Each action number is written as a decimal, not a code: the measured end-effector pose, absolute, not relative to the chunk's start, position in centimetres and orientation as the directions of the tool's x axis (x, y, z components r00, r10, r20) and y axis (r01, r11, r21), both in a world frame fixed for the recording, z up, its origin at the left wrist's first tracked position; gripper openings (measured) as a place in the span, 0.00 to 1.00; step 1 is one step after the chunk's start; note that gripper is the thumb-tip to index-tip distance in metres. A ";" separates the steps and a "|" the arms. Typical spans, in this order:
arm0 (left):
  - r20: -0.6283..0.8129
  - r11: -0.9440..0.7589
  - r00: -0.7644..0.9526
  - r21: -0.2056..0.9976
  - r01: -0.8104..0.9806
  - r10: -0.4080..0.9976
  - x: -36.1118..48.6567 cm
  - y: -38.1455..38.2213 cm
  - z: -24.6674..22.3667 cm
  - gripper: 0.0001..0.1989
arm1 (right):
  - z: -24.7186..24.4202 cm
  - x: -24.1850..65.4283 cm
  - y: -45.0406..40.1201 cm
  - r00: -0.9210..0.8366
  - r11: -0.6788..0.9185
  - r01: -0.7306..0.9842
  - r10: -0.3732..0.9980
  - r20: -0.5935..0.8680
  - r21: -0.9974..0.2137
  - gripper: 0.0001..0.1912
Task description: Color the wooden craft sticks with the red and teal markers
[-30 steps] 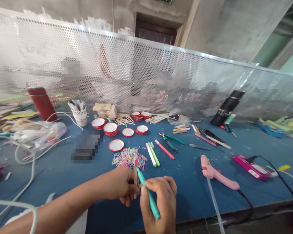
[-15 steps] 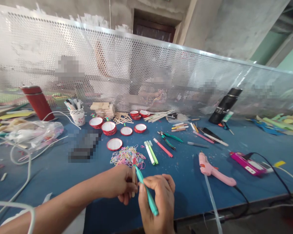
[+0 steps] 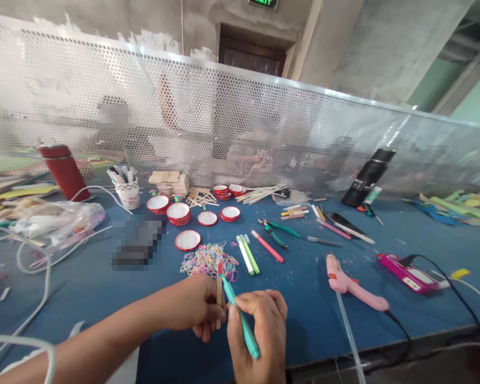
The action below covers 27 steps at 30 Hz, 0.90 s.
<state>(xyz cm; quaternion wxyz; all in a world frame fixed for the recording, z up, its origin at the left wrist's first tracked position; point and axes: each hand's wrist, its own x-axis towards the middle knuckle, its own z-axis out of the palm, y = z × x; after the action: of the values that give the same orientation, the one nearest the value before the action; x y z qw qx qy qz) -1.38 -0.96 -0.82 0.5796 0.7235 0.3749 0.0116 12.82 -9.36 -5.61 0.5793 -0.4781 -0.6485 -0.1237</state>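
Observation:
Between the fingers of my left hand [image 3: 203, 306] a narrow wooden craft stick [image 3: 219, 293] is held upright, its top end coloured red with a bit of green below. My right hand [image 3: 260, 330] grips a teal marker [image 3: 243, 325], whose tip touches the stick just under the red part. Right behind the stick lies a heap of pastel rubber bands [image 3: 208, 260]. A white-and-green pair of markers [image 3: 248, 255] and a red marker [image 3: 267, 246] rest beyond my right hand.
Red-rimmed lids [image 3: 188, 240] stand behind the bands, near pliers [image 3: 274, 232]. To the right lie a pink glue gun [image 3: 354, 285] with its cord and a magenta device [image 3: 408, 273]. At left are a phone [image 3: 140, 242], a marker cup [image 3: 127, 193] and white cables [image 3: 46, 282].
The camera view has tilted up slightly, so everything sits a little lower. Both hands keep their hold, with the marker tip still against the stick.

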 end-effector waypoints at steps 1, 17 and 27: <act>-0.414 -0.047 0.721 0.850 0.525 0.556 -1.4 -1.0 -0.8 0.07 | -5.6 12.8 -9.3 0.121 0.514 0.764 0.479 0.870 -0.389 0.04; -0.443 -0.054 0.701 0.824 0.564 0.559 -1.3 -1.2 -0.2 0.07 | -5.3 12.7 -9.4 0.088 0.539 0.746 0.502 0.860 -0.391 0.04; -0.422 -0.057 0.696 0.832 0.552 0.581 -1.2 -1.3 -0.1 0.07 | -5.7 12.2 -9.2 0.185 0.499 0.740 0.494 0.849 -0.452 0.03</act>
<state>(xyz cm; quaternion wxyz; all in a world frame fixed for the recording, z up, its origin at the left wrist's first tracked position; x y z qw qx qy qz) -1.22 -1.29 -0.06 0.5655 0.7268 0.3897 0.0130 12.17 -9.24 -5.75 0.5939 -0.4896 -0.6299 -0.1033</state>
